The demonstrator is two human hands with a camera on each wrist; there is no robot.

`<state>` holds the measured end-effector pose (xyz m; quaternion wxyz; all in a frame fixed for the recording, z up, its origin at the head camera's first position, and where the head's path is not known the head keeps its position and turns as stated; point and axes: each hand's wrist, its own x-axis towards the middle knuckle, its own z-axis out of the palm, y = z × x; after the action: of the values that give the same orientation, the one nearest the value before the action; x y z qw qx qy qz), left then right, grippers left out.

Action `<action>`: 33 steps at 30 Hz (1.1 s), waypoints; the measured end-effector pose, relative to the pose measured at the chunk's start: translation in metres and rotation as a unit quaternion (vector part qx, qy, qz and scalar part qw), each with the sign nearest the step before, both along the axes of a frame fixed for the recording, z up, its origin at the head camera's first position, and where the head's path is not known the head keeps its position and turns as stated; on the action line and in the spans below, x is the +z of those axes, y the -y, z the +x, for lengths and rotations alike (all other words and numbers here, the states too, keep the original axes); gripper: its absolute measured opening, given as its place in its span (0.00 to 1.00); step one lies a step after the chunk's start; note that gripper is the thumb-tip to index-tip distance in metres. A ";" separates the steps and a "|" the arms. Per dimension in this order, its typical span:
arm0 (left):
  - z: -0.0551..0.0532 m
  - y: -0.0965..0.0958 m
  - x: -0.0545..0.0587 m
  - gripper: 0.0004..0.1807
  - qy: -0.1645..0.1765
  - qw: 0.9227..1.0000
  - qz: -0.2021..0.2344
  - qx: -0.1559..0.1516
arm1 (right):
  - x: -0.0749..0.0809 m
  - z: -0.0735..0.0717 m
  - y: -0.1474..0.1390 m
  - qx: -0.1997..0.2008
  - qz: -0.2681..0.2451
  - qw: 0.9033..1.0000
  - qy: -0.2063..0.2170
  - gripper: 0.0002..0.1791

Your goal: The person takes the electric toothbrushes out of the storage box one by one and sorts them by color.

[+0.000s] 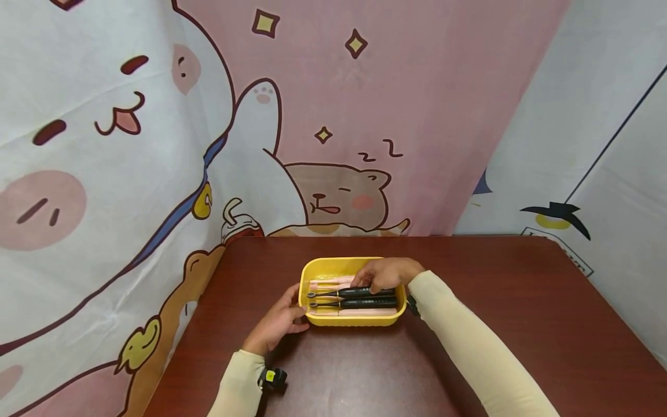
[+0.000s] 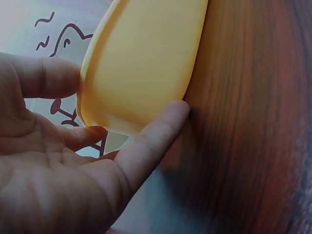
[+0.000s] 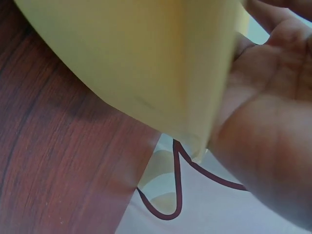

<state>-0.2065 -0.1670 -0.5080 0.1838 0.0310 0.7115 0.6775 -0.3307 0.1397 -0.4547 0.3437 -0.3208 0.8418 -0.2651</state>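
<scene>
A yellow plastic basket (image 1: 354,321) sits on the table with toothbrush-like items lying side by side in it. Two black electric toothbrushes are in front, a rear one (image 1: 344,293) and a nearer one (image 1: 359,303), heads to the left. Pink toothbrushes (image 1: 365,312) lie before and behind them. My right hand (image 1: 388,273) reaches over the basket's back right side, fingers bent down around the rear black toothbrush's handle; its fingertips are hidden in the right wrist view. My left hand (image 1: 281,318) touches the basket's left end, with fingers spread along the rim and wall (image 2: 141,63).
The reddish-brown wooden table (image 1: 469,278) extends around the basket. Behind it and along the left hangs a cloth (image 1: 417,116) printed with cartoon animals. A small black camera (image 1: 273,379) is strapped at the left wrist.
</scene>
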 end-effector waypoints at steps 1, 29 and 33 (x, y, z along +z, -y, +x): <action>0.000 0.000 0.000 0.36 0.000 1.000 0.000 -0.001 | 0.000 0.000 0.000 0.001 -0.003 1.000 0.002 0.28; 0.000 0.001 -0.001 0.36 -0.004 1.000 -0.014 -0.008 | 0.001 -0.004 -0.016 -0.066 -0.174 0.979 0.084 0.25; 0.000 0.001 -0.001 0.36 -0.006 1.000 -0.016 -0.009 | 0.000 -0.003 -0.019 -0.079 -0.202 0.972 0.086 0.26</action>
<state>-0.2067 -0.1680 -0.5089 0.1859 0.0383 0.7233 0.6639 -0.3333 0.1588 -0.4545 0.3212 -0.2920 0.7607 -0.4825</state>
